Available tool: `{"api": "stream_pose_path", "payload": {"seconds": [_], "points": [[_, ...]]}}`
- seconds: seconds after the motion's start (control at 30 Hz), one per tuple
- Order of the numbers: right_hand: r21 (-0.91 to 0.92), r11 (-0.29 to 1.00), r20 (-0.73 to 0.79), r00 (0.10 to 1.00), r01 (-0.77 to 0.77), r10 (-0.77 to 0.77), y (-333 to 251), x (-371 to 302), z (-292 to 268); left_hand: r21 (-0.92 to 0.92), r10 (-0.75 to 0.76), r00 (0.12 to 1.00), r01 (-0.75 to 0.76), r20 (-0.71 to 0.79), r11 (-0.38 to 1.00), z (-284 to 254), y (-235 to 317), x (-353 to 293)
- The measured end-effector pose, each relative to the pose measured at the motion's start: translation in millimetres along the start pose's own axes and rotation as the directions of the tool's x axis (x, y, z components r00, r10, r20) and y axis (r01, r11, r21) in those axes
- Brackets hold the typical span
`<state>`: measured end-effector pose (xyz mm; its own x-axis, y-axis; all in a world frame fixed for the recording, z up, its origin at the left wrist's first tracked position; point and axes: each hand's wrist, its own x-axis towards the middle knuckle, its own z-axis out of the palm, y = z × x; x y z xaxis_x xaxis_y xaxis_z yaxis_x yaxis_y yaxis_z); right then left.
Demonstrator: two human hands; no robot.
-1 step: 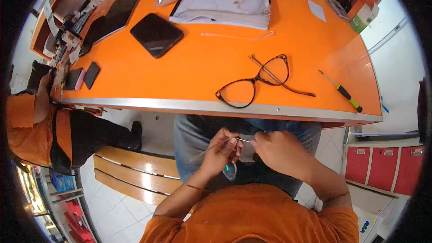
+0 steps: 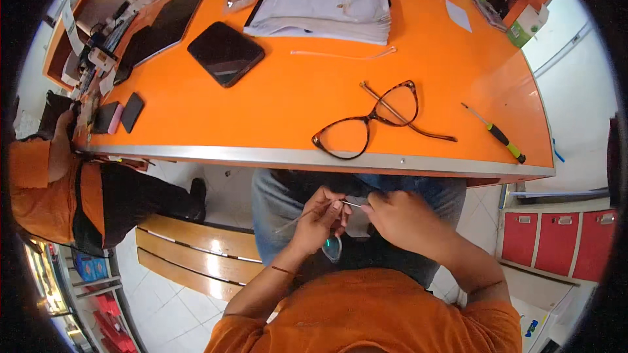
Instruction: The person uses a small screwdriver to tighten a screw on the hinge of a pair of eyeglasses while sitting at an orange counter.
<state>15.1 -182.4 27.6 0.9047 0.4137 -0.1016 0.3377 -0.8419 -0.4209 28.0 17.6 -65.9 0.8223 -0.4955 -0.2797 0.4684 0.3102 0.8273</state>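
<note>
Over my lap, my left hand point(image 2: 320, 219) is closed around a pair of clear-framed glasses. One lens point(image 2: 333, 249) with a green glint hangs below its fingers, and a thin clear temple seems to stick out to the left. My right hand point(image 2: 405, 219) is closed on a screwdriver, whose thin metal shaft point(image 2: 354, 204) points left and meets the glasses at my left fingertips. The handle is hidden in my right palm. Exactly where the tip sits is too small to tell.
On the orange table lie tortoiseshell glasses point(image 2: 348, 138), a yellow-black screwdriver point(image 2: 502, 137), a loose clear temple point(image 2: 343, 54), a phone point(image 2: 226, 53) and a paper stack point(image 2: 320, 16). The metal table edge point(image 2: 261, 156) runs just beyond my hands. A person point(image 2: 49, 183) is at left by a wooden bench point(image 2: 203, 255).
</note>
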Motion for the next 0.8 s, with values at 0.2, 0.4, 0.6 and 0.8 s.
{"api": "stream_pose_path", "payload": {"seconds": [0.2, 0.4, 0.6, 0.8], "points": [[0.172, 0.980, 0.082, 0.993, -0.094, 0.081, 29, 10, 37, 0.142, -0.070, 0.997, 0.068, 0.009, 0.987, -27, -41, 25], [0.208, 0.974, -0.112, 0.988, -0.084, 0.110, 67, 11, 85, 0.214, -0.178, 0.984, 0.169, 0.021, 0.962, -40, -53, 52], [0.644, 0.665, 0.132, 0.911, -0.378, 0.390, 102, 15, 117, 0.264, -0.160, 0.987, 0.156, -0.007, 0.952, -48, -61, 52], [0.909, 0.229, 0.228, 0.874, -0.349, 0.428, 116, -1, 133, 0.544, -0.228, 0.973, 0.178, 0.026, 0.820, -54, -61, 65]]}}
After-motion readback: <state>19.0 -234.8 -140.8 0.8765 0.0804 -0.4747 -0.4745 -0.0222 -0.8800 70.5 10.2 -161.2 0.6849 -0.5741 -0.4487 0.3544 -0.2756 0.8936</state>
